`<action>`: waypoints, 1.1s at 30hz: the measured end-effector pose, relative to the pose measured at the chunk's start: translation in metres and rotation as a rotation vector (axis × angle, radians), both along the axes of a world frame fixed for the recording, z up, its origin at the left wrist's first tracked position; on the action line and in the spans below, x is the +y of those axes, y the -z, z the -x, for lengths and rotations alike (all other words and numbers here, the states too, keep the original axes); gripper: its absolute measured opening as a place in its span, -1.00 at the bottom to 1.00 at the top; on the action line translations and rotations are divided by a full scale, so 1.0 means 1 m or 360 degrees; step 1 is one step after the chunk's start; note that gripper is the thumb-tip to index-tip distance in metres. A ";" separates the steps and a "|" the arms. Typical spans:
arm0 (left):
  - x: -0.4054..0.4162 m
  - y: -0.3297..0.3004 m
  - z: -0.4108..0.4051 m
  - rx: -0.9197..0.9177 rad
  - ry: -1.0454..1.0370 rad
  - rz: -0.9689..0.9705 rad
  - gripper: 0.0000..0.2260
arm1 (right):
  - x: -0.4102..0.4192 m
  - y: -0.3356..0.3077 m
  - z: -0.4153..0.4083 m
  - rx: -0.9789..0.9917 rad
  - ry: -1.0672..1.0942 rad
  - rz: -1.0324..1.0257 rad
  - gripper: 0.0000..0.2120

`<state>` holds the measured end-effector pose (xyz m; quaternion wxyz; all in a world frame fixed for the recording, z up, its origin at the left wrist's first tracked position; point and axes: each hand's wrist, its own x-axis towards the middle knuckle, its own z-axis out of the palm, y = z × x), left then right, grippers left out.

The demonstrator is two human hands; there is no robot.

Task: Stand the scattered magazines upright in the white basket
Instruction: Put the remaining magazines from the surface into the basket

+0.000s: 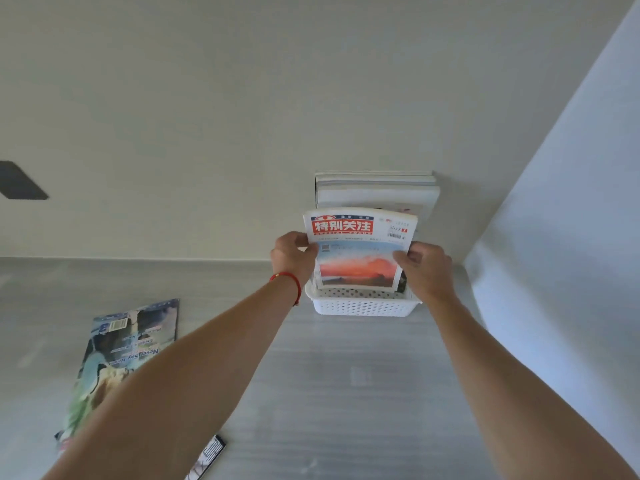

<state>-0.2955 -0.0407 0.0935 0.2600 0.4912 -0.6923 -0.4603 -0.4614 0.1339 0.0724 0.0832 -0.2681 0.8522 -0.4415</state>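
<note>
Out left of the fingers, one magazine [124, 362] lies flat on the floor [346, 393], with a second one's corner [207, 457] peeking in below. The left hand [294, 256] pinches the red-titled magazine [360, 251] by its edge, and the right hand [424, 268] pinches the other edge. Its foot sits inside the one white basket [363, 304]. I'd lower it evenly and keep it vertical against the taller magazines [377, 190] behind, too many to count.

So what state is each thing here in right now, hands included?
Red-titled sunset-cover magazine: upright, lower edge in the basket, held by both hands.
White perforated plastic basket: on the grey floor, against the wall.
Pale magazines behind: standing upright.
Teal-cover magazine: flat on the floor.
Left hand: gripping the magazine's edge.
Right hand: gripping the opposite edge.
</note>
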 end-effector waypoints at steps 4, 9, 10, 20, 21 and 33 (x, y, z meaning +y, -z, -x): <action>-0.001 0.014 0.013 0.0011 -0.0085 -0.0072 -0.94 | -0.007 0.018 0.010 -0.0076 0.0002 0.0021 -0.78; -0.003 0.017 0.024 0.0017 -0.0180 -0.0056 -0.89 | -0.009 0.026 0.013 -0.0195 0.0047 0.0064 -0.79; -0.004 0.018 0.024 0.0001 -0.0179 -0.0059 -0.91 | -0.009 0.026 0.012 -0.0220 0.0035 0.0081 -0.76; 0.012 0.027 -0.065 0.0099 0.0044 0.0015 -0.87 | 0.018 0.026 -0.053 0.0022 0.0085 0.0249 -0.58; 0.015 0.032 -0.090 0.0066 0.0055 0.0095 -0.86 | 0.021 0.030 -0.069 0.0114 0.0088 0.0262 -0.59; -0.019 0.124 -0.340 -0.1414 0.0386 0.0002 -0.16 | -0.023 0.082 -0.317 -0.0126 -0.0674 -0.0118 -0.49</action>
